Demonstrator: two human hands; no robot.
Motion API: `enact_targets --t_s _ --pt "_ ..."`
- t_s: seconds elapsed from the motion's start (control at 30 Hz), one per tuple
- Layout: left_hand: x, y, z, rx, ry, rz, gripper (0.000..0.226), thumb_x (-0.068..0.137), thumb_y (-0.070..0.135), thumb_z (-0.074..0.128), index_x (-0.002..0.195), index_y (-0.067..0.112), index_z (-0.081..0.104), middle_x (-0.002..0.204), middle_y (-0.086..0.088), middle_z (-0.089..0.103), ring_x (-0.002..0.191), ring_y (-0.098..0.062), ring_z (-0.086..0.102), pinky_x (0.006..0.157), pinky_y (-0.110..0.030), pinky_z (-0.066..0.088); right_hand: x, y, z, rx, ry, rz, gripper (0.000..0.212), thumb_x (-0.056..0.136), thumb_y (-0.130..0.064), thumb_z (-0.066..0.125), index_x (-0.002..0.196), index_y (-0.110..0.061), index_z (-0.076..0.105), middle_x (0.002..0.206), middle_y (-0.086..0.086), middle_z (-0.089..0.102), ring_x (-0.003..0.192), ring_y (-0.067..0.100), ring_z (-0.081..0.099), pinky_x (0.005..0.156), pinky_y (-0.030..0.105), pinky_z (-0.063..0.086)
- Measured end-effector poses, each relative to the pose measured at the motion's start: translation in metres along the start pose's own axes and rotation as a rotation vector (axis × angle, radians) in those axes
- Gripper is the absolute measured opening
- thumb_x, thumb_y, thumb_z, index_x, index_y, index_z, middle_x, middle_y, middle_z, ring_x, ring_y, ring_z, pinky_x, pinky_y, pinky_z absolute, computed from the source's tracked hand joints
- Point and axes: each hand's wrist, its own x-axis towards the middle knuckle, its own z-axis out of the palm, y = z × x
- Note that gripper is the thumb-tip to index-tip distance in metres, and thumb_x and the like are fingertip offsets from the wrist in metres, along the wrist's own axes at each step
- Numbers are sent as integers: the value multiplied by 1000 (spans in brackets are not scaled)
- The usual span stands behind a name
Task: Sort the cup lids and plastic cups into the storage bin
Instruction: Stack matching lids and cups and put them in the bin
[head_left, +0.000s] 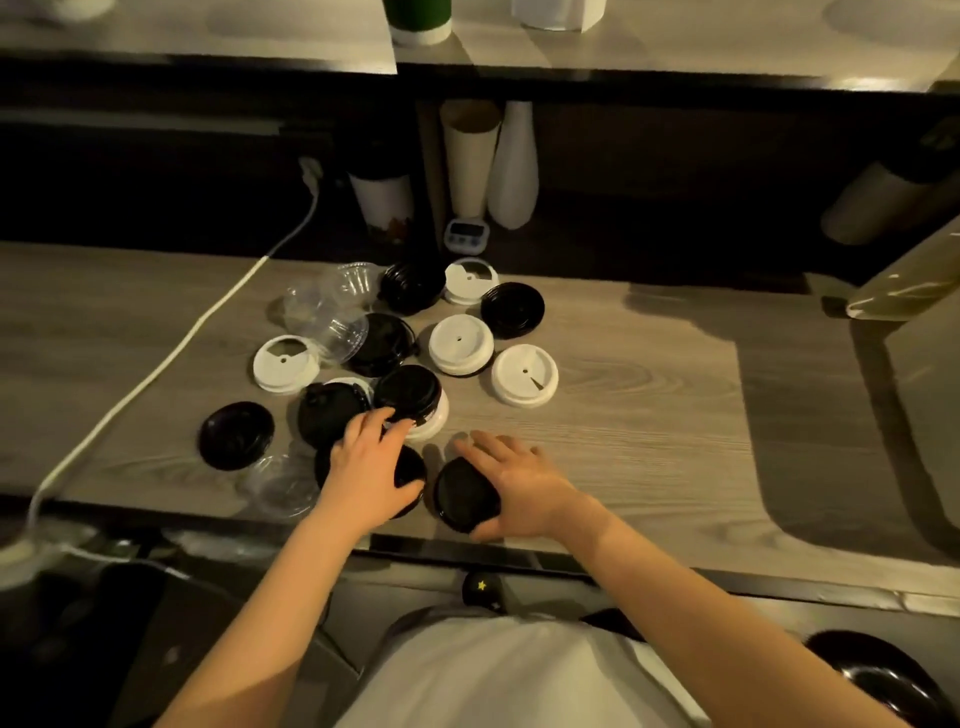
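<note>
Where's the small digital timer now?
Head view, centre back of the wooden counter: the small white digital timer sits just behind a round white plastic lid, in front of a tall white bottle.

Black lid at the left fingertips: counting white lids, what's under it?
A white lid shows beneath the black lid, on its near-right side; the rest underneath is covered.

Café counter (623, 395): paper cup stacks (470, 156), timer (466, 232), takeaway lids (461, 344).
</note>
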Motion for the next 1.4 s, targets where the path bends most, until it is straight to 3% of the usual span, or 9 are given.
enact_targets --t_s 0.23,0.4,0.57,0.67,0.8,0.97,1.1,1.27,1.4 --pt "-16 -19 13 -62 29 -33 77 80 45 65 144 21 31 153 -4 17 141 -25 9 111 -45 18 8 -5 10 -5 79 52 92 66 -53 73 141 -23 28 149 -4 30 137 21 24 103 44 31" --pt "-20 -16 15 -164 217 16 63 83 52 52 134 17 47 146 -4 33 137 -23 22 106 -44 26 5 0 -9 424 248 66 89 58 -36 85 131 -16 39 127 2 46 115 18 46 97 34 43" --pt "-18 28 -19 -1139 39 -120 14 96 26 48 107 27 57 110 5 60 97 1 52 80 -10 41 6 -15 -39 544 487 -123 89 55 -33 88 131 -17 44 119 -5 44 111 11 47 95 26 45" --pt "-10 38 -23 -1402 -36 -135 14 96 20 49 93 32 56 100 10 63 94 -1 58 80 -17 46 5 -20 -48 463 516 -180 92 57 -35 87 136 -21 42 122 -8 43 113 8 46 96 21 44" --pt "-3 37 -22 -1446 -23 -132 14 94 14 53 98 20 65 99 -5 71 100 -21 65 89 -33 51 2 -12 -54 322 477 -168 94 62 -37 84 141 -25 35 135 -6 43 121 10 46 95 25 46" --pt "7 19 -25 -1443 153 -247 12 93 15 53 98 21 63 102 -3 68 101 -20 62 91 -38 49 12 -4 -56 297 378 19 79 81 -26 71 146 -21 27 139 -1 43 120 17 50 87 25 43" --pt "16 -12 -37 -1393 360 -352 14 93 14 53 97 26 58 107 -3 66 101 -19 61 92 -40 49 40 -4 -56 290 271 87 71 87 -30 64 146 -15 27 144 6 40 129 23 42 102 33 39" --pt "25 -44 -51 -1358 499 -406 20 93 15 51 113 16 55 114 -3 62 107 -20 58 95 -40 47 85 -27 -55 264 189 52 84 82 -38 68 148 -18 20 148 7 31 135 28 30 108 40 32" --pt "31 -52 -56 -1360 506 -399 22 93 11 51 92 33 56 97 8 62 97 -16 60 88 -37 49 113 -38 -49 144 161 78 96 76 -52 69 149 -19 16 150 5 25 136 28 27 108 42 33"
